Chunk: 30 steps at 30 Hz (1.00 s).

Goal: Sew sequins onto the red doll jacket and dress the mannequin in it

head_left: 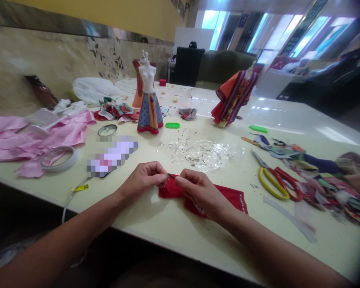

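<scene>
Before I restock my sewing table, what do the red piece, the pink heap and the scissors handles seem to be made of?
The red piece looks like matte woven cloth, since it creases softly. The pink heap looks like satiny fabric, with a faint sheen along its crumpled folds, though the exact fibre can't be told. The scissors handles look like glossy moulded plastic, smooth and bright.

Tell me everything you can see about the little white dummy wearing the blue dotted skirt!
The little white dress form stands upright on the table. It is a smooth, plastic-looking torso with no arms or head, topped by a small knob. Its long, flared skirt is sewn from patchwork panels: blue with white dots, orange-yellow patterned, and a red band along the hem. The hem rests on the tabletop.
</scene>
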{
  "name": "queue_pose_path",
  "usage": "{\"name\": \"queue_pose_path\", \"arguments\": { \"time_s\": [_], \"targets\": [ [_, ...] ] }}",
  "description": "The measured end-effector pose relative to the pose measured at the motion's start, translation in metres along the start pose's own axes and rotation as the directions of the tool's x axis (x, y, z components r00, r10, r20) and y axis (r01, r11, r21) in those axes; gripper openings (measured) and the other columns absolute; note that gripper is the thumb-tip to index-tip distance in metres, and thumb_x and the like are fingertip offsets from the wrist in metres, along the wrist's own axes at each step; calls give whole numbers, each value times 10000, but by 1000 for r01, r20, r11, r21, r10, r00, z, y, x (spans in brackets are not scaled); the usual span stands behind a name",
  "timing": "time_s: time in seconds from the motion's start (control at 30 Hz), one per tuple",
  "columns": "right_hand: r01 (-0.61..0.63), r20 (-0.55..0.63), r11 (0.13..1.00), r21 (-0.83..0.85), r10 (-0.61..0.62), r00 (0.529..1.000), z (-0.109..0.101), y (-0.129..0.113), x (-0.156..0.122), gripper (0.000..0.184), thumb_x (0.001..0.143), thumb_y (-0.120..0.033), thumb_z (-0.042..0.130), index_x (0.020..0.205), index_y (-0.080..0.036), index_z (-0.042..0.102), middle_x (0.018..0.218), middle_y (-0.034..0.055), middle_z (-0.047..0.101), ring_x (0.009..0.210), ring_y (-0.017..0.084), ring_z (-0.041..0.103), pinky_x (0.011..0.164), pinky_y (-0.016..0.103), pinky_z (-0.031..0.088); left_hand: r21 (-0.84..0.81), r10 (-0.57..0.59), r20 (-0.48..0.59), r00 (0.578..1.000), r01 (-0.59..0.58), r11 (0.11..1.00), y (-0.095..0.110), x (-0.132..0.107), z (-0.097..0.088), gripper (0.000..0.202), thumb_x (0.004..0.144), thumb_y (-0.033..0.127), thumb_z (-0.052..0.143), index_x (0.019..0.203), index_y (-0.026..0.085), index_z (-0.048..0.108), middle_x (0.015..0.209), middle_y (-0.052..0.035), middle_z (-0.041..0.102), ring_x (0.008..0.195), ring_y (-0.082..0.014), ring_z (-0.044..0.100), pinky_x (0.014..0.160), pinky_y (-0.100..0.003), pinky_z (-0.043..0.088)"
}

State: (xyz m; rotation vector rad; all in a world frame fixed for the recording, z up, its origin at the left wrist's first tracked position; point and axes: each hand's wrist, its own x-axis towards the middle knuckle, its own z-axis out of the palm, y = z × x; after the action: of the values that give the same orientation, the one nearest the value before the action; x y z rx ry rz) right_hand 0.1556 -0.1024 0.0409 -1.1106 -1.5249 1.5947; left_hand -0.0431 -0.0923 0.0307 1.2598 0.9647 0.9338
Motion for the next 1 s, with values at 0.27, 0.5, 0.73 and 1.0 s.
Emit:
{"name": "queue_pose_path", "arguments": {
  "time_s": [0.27,0.5,0.73,1.0],
  "targets": [
    [-64,29,997,37,63,998,-2,-8,-1,360,867,-454,569,661,-222,388,526,-86,336,457,68,245,430,234,210,23,21,8,1000,-21,1000,2,-1,1,114,813,244,664,773,141,635,670,29,613,628,-78,519,637,-207,410],
    [144,-58,937,-318,-170,984,-7,-6,1,371,877,-397,560,615,-203,383,609,-50,367,600,96,342,543,255,276,48,49,14,999,-50,998,2,0,1,140,821,272,677,789,139,645,685,25,621,645,-80,533,648,-207,412],
    [149,-55,894,-423,-190,980,-7,-3,0,357,891,-390,534,625,-208,379,609,-46,382,600,102,353,548,262,280,69,46,2,999,-46,997,0,-2,0,174,810,293,691,783,131,632,678,26,608,629,-80,518,622,-206,397],
    [167,-89,771,-615,-278,956,-7,-3,-4,297,888,-387,546,668,-216,444,591,-36,458,579,113,394,556,273,285,93,46,-6,999,-45,995,0,1,0,169,811,293,680,789,134,627,678,29,589,637,-84,502,636,-215,393]
  ]
}}
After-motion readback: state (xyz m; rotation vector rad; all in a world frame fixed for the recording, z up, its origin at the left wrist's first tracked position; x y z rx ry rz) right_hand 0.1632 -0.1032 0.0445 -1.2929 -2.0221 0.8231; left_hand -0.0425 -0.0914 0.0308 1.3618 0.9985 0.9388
